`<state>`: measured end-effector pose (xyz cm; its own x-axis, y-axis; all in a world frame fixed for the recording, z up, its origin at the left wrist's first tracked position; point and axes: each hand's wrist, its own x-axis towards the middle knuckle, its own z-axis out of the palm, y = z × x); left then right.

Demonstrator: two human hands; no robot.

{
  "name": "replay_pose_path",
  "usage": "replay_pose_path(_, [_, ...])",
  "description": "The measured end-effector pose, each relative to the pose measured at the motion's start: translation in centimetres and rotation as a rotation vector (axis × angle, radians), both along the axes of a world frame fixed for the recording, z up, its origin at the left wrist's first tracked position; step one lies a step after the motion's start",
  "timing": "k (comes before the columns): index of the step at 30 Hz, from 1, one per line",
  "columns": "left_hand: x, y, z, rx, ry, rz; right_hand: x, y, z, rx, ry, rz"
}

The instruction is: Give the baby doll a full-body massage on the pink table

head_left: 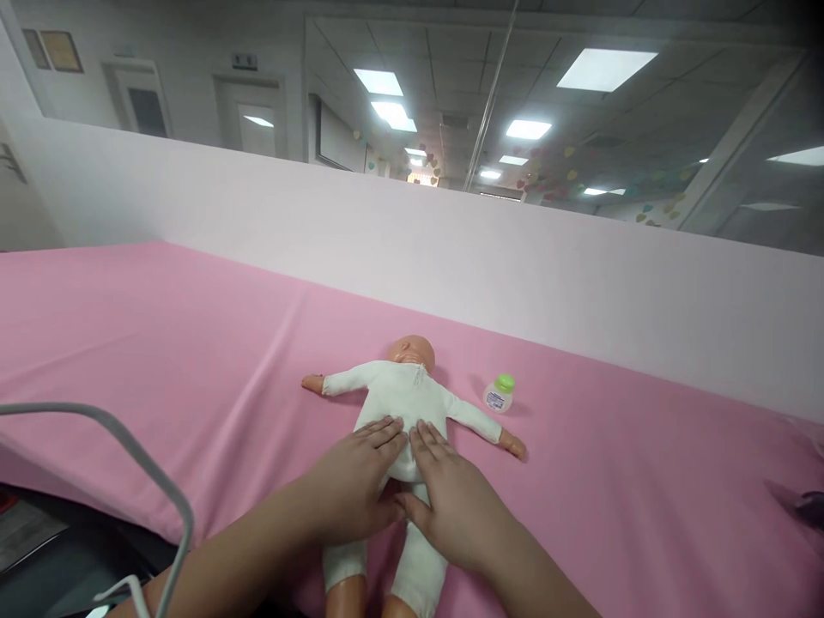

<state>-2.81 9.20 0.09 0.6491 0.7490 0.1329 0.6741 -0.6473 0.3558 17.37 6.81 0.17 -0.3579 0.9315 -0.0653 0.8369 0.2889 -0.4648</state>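
A baby doll with a white cloth body lies on a pink sheet, its head toward the wall and its arms spread out. My left hand rests flat on the left side of its lower torso, fingers stretched out and pointing up the body. On the other side my right hand lies the same way, mirrored. Both thumbs come close together over the top of the doll's legs. Neither hand grasps anything. Beside the doll's arm on the right stands a small clear bottle with a green cap.
Behind the sheet rises a white wall with a wide glass pane above it. A grey cable curves across the lower left, near a dark chair. A dark object sits at the right edge.
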Motion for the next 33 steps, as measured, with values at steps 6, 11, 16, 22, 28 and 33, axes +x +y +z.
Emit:
replay_pose_path(6, [-0.2,1.7,0.7,0.092,-0.054,-0.022,1.0,1.1,-0.2,0.088,0.028,-0.054])
replay_pose_path(11, [-0.4,3.3,-0.6,0.130,-0.019,-0.055,1.4,1.8,-0.4,0.051,0.062,-0.046])
replay_pose_path(16, [-0.6,3.5,-1.1,0.091,0.050,-0.070,1.1,2.0,-0.6,0.026,0.053,0.018])
replay_pose_path(22, [-0.6,3.8,0.7,0.084,-0.005,-0.012,1.8,2.5,-0.5,0.084,0.157,-0.046])
replay_pose_path(28, [0.0,5.3,1.4,0.130,-0.055,0.024,2.3,3.9,-1.2,0.155,0.267,-0.082])
replay_pose_path(33, [0.8,5.1,0.0,0.152,-0.073,0.038,1.1,4.2,-1.7,0.092,0.216,-0.066])
